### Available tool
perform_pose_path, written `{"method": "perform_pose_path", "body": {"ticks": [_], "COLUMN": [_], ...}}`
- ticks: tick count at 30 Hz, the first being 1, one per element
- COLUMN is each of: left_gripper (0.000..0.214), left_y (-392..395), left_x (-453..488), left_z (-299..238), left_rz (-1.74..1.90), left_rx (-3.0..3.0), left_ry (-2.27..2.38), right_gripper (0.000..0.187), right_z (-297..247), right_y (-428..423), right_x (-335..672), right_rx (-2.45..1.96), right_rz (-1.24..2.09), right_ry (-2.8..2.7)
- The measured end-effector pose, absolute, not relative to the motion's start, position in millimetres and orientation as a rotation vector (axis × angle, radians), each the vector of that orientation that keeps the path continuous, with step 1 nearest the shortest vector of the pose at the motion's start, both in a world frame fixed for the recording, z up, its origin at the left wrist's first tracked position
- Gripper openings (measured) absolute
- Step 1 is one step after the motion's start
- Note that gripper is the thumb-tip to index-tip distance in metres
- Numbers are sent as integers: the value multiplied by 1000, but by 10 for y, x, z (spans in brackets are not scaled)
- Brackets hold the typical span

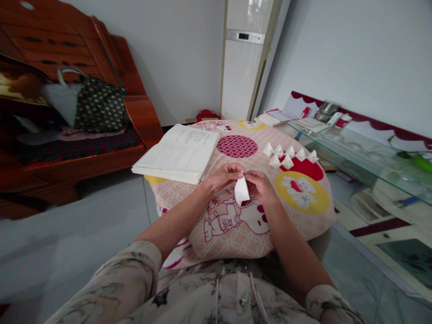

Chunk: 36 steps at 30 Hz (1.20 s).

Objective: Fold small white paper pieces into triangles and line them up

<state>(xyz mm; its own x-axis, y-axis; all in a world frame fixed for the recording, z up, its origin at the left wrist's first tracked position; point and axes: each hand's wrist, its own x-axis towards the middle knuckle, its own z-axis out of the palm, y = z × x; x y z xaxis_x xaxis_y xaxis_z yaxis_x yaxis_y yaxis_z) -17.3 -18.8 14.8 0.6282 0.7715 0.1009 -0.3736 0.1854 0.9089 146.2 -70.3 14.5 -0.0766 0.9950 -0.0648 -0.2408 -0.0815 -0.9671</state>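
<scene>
Between my two hands, a small piece of folded white paper point(241, 191) is pinched above the cloth-covered table point(199, 216). My left hand point(224, 177) grips its upper end from the left, thumb and fingers pressed together. From the right, my right hand point(259, 184) closes on the same end, its fingertips nearly touching those of my left. The lower end of the paper hangs free and looks open. To the right, several small folded white paper pyramids point(287, 161) stand in rows. A thick stack of printed paper sheets point(178, 150) lies at the left of the table.
A glass-topped cabinet point(364, 153) stands close along the right, with paper booklets point(275, 116) and small items on it. Left is a wooden bench point(143, 117) with a dark patterned bag point(99, 103). A tall white air conditioner point(243, 67) stands behind the table.
</scene>
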Motion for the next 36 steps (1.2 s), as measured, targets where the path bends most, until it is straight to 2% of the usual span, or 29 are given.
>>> {"method": "perform_pose_path", "body": {"ticks": [7,11,17,36], "left_gripper": [40,39,39,43], "left_y": [-109,-83,-123,-104], "left_x": [-178,-155,-125,-94], "left_z": [116,95,125,59], "left_rz": [1014,1126,1173,1140], "left_rx": [1130,1193,1299,1472], "left_ry": [567,658,738,747], "right_gripper": [25,29,23,22], "right_z": [128,133,148,123], "right_y": [-673,-676,-687,-681], "right_x": [1458,1458,1420,1378], "right_rx": [-1101,-1118,-1169,-1213], "right_rz": [1068,869,559,734], "right_ry": [-1080,-1261,-1489,-1378]}}
